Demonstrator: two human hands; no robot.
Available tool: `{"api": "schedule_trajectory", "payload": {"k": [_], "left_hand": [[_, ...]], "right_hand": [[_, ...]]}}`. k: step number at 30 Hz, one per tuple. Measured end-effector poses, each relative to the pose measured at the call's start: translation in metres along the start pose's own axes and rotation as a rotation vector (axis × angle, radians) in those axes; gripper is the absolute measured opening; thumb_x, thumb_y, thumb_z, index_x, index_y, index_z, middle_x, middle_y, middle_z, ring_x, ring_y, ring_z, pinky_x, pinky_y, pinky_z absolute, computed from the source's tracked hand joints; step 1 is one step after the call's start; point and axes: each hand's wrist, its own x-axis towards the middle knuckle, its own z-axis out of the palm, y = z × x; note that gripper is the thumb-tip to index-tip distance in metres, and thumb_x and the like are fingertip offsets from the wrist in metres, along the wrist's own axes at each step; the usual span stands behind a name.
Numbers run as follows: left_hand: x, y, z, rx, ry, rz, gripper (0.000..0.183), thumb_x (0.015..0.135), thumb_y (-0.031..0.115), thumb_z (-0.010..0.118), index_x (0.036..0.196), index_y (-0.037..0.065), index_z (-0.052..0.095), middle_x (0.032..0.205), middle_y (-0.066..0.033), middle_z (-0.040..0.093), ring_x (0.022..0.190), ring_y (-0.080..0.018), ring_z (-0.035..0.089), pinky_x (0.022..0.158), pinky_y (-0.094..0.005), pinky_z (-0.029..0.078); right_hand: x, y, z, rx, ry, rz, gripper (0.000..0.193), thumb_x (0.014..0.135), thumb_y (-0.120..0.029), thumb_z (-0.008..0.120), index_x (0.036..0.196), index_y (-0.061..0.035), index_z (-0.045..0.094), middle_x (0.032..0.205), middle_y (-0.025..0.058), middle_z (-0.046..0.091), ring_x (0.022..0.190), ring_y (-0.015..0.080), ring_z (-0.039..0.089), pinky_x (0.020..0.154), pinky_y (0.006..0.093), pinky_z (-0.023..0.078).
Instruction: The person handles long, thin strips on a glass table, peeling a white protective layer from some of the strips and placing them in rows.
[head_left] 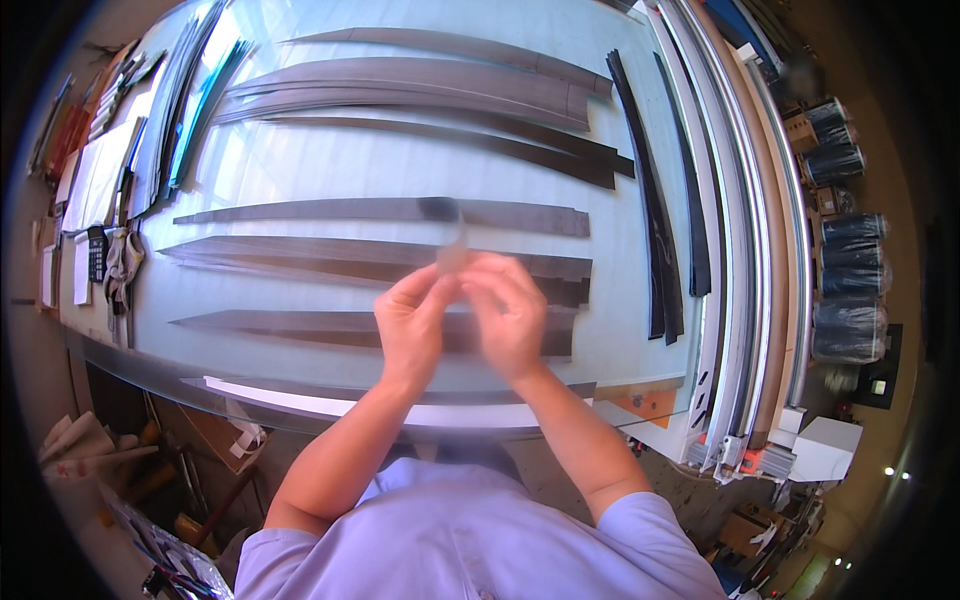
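My left hand (412,322) and my right hand (508,310) are raised close together over the near part of a pale glass-topped table (330,180). Between the fingertips of both hands is a small thin translucent piece (455,252), blurred, standing up from the fingers. Under and beyond the hands lie several long dark tapered strips (380,210) of sheet material, laid lengthwise across the table. My short lilac sleeves show at the bottom of the view.
Black curved strips (655,230) lie at the table's right side beside long white and metal rails (745,250). Dark rolls (848,290) stand far right. Papers, a calculator (97,253) and gloves (124,262) sit at the left edge. Clutter lies on the floor lower left.
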Motion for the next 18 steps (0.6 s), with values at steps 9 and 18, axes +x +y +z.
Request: {"api": "schedule_trajectory", "payload": {"k": [9, 18], "left_hand": [[-0.016, 0.024, -0.006, 0.770, -0.037, 0.772, 0.034, 0.066, -0.007, 0.073, 0.099, 0.004, 0.071, 0.090, -0.0085, 0.068, 0.090, -0.0306, 0.064, 0.081, -0.0376, 0.051], [-0.048, -0.012, -0.020, 1.121, -0.566, 0.519, 0.009, 0.077, 0.003, 0.074, 0.084, 0.005, 0.069, 0.085, -0.0064, 0.071, 0.087, -0.0270, 0.067, 0.082, -0.0376, 0.048]], "right_hand": [[0.024, -0.031, -0.053, -0.373, -0.232, -0.550, 0.016, 0.079, 0.003, 0.070, 0.094, -0.0037, 0.068, 0.087, 0.0085, 0.066, 0.076, 0.0271, 0.066, 0.070, 0.0322, 0.054], [-0.131, 0.001, -0.086, 0.487, 0.299, 0.713, 0.012, 0.097, -0.010, 0.062, 0.089, -0.0032, 0.067, 0.088, 0.0108, 0.073, 0.081, 0.0191, 0.069, 0.074, 0.0341, 0.057]]}}
